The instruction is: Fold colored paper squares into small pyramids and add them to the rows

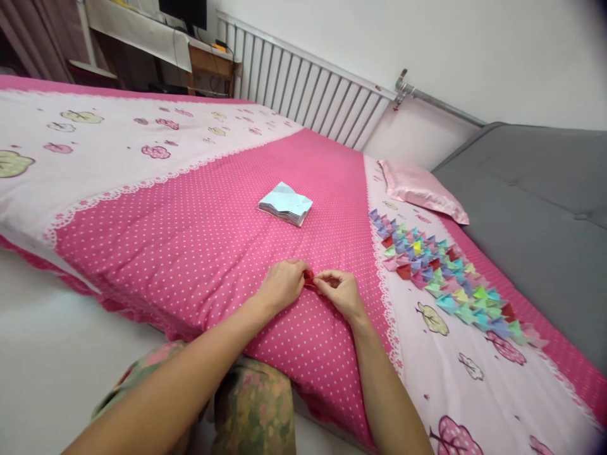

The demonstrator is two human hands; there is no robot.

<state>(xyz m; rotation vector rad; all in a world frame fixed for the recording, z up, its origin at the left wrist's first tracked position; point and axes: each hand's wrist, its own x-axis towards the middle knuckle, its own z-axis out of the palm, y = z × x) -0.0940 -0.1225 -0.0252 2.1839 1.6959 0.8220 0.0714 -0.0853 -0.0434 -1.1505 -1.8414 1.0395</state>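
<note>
My left hand [282, 284] and my right hand [339, 292] meet on the pink dotted bedsheet [199, 240], both pinched on a small red folded paper piece [309, 278] between their fingertips. Most of the paper is hidden by the fingers. Farther away on the bed lies a stack of square paper sheets [286, 203] with a pale blue sheet on top. To the right of my hands, many folded paper triangles [441, 275] in several colours lie in rows on the lighter part of the sheet.
A pink satin pillow [422, 189] lies at the far right of the bed. A grey sofa [535, 215] adjoins the bed on the right. A white radiator [303, 88] lines the far wall, with a desk [208, 60] beyond. My patterned trousers [251, 411] show at the bed's near edge.
</note>
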